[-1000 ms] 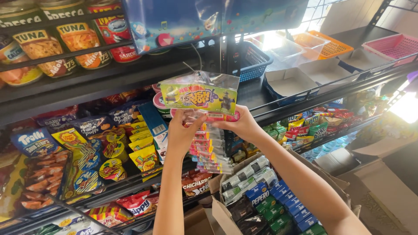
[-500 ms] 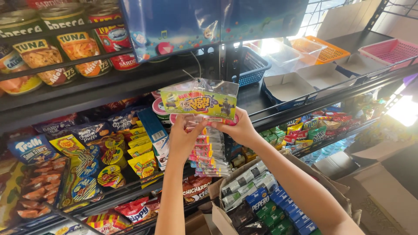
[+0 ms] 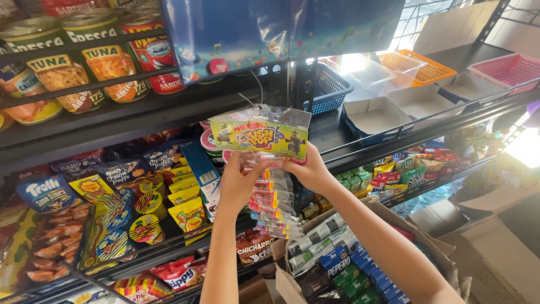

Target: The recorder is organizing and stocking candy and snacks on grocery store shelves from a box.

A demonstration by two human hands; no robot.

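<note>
Both hands, left hand [image 3: 239, 183] and right hand [image 3: 308, 169], have lowered the pinched candy pack [image 3: 260, 135], its strip hanging below the fingers.

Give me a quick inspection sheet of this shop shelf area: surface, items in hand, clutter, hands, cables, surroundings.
Surface: dark metal shelf, tiered, stocked with goods.
Job's things: clear candy pack with a colourful header card, held up at the shelf edge; a strip of small sachets hangs below it.
Clutter: snack bags at lower left, cans above, open cardboard box of small packs below.
Hands: left hand and right hand both grip the pack's lower edge.
Cables: thin wire hook above the pack; otherwise nothing seen.
Surroundings: blue basket, orange basket, pink basket, empty cardboard trays.
</note>
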